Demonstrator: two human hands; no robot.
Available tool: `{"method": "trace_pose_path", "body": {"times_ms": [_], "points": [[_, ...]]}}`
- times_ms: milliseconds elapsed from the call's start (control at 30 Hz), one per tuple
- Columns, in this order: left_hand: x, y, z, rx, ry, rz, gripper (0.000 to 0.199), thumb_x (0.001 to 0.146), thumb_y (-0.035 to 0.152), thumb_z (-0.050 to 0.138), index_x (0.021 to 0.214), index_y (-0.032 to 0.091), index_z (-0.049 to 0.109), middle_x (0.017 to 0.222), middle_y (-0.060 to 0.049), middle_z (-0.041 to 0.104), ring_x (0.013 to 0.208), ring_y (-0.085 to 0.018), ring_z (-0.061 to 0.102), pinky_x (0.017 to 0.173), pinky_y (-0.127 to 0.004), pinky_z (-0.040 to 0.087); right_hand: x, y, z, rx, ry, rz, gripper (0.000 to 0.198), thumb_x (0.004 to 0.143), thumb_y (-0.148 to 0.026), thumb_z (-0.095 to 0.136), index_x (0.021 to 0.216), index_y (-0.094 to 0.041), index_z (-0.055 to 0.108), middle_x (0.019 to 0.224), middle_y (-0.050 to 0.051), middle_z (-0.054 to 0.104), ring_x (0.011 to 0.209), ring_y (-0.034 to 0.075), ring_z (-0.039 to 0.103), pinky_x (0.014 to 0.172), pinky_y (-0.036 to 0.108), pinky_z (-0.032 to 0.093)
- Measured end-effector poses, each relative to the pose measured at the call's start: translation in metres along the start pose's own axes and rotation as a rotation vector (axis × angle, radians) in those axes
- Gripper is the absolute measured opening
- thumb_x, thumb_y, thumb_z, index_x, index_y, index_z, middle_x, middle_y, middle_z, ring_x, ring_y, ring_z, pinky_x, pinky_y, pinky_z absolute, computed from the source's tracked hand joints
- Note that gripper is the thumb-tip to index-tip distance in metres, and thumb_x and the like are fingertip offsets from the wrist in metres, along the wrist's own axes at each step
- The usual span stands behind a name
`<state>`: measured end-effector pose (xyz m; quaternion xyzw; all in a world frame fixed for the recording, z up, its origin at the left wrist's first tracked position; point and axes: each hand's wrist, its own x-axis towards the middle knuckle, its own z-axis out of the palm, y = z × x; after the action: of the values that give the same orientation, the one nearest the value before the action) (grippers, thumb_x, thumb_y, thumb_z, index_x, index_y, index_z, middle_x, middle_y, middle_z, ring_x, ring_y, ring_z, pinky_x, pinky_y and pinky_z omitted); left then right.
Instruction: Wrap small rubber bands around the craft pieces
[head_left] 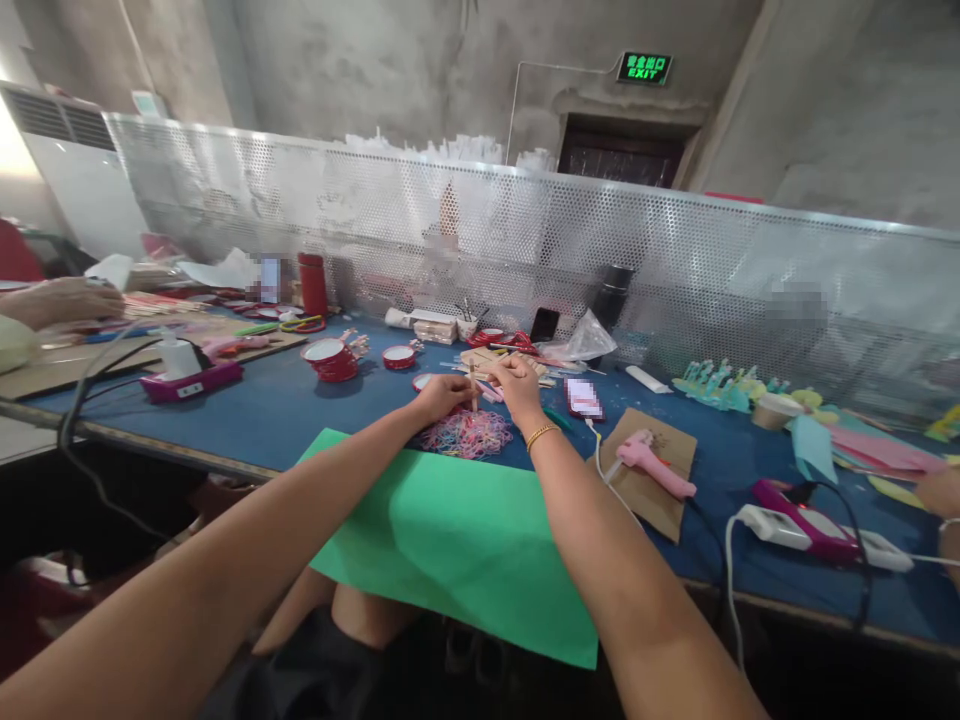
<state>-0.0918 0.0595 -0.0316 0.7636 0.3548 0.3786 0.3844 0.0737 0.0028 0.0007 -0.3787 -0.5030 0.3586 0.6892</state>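
My left hand (pixel 445 398) is closed, its fingertips pinching a thin, pale wooden stick (pixel 473 378) that stands nearly upright. Just to the right, my right hand (pixel 516 386) is raised with its fingers drawn together; whatever they hold is too small to make out. Below both hands lies a tangled heap of thin, multicoloured bands or threads (pixel 469 437). A green sheet (pixel 450 545) spreads from the table edge over my lap, under my forearms. More pale sticks (pixel 487 357) lie behind my hands, beside red looped pieces (pixel 517 343).
Red-rimmed round pieces (pixel 330 362) are stacked at left. A pink glue gun (pixel 654 465) rests on cardboard (pixel 679 440) at right, near a purple power strip (pixel 814 520) and cables. A phone (pixel 583 398) lies close by. Other people's hands (pixel 64 302) appear at both sides.
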Motion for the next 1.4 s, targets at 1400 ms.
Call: {"method": "trace_pose_path", "body": {"times_ms": [1400], "points": [[-0.002,0.006,0.001,0.033,0.013,-0.01,0.037,0.072,0.052,0.072,0.08,0.015,0.074,0.068,-0.003,0.073,0.055,-0.013,0.057,0.051,-0.023,0.041,-0.003,-0.005,0.001,-0.03,0.001,-0.011,0.017,0.068,-0.032,0.067,0.062,-0.021,0.057,0.06,-0.003,0.065,0.059,0.014,0.061,0.056,0.024,0.049]]}}
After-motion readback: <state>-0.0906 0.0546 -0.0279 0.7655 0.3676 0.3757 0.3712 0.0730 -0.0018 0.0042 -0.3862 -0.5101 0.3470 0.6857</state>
